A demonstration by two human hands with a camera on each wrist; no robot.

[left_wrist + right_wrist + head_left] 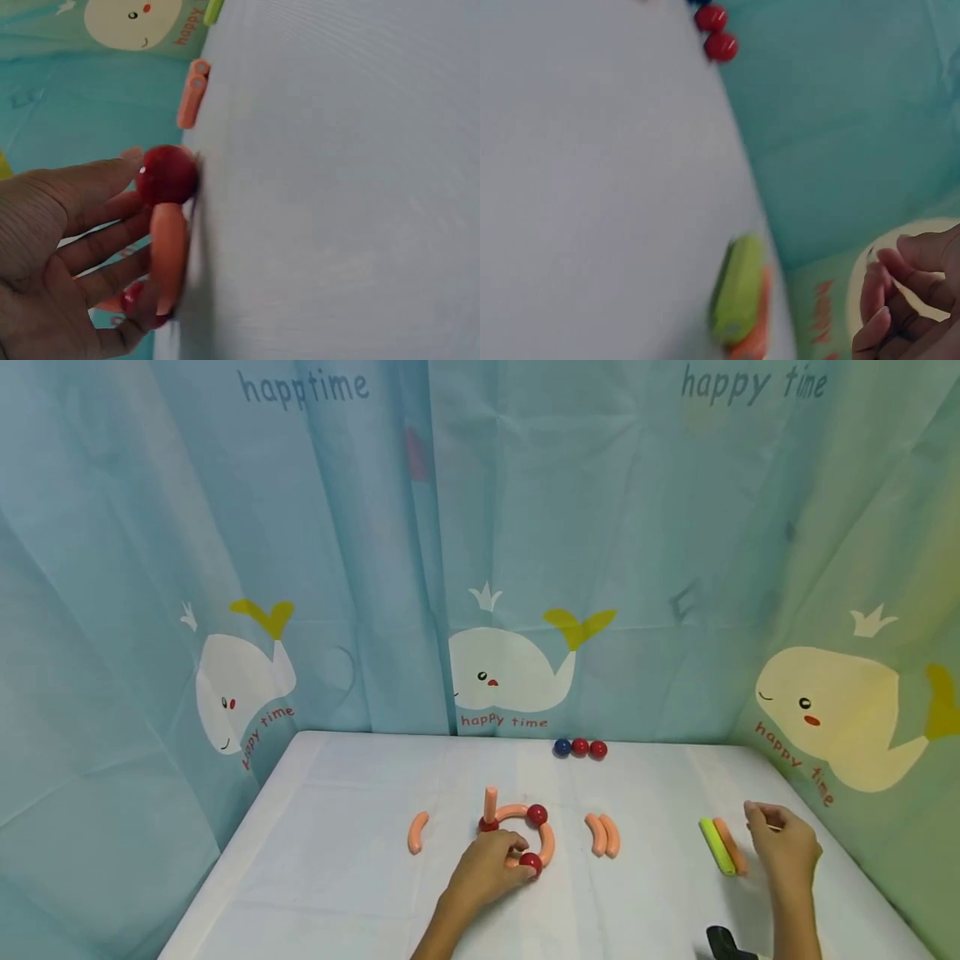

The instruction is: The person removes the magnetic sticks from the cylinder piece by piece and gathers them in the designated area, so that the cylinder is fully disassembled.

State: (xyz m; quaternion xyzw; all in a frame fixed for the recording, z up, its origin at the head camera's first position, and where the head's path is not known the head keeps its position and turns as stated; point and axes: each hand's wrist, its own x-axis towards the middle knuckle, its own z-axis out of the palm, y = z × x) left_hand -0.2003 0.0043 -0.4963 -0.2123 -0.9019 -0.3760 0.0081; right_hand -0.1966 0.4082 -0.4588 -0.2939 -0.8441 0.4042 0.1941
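Observation:
My left hand [491, 864] holds a ring of curved orange sticks and red balls at the middle of the table. Its thumb touches the front red ball [530, 863], while the fingers lie along the curved stick [169, 247] joined to that ball. Another red ball [537, 814] sits at the ring's far right. A straight orange stick [491, 804] stands upright on the left ball, which the hand partly hides. Over the table's right side my right hand [786, 843] is raised with loosely curled fingers, nothing visible between them, close to a green stick [717, 847] and an orange stick [731, 845].
Two curved orange sticks [602, 836] lie right of the ring, and a single curved stick [417, 832] lies to its left. A blue ball [562, 747] and two red balls [588, 749] line the back edge. Near the right forearm is a black object [723, 942]. Curtains [397, 568] surround the table.

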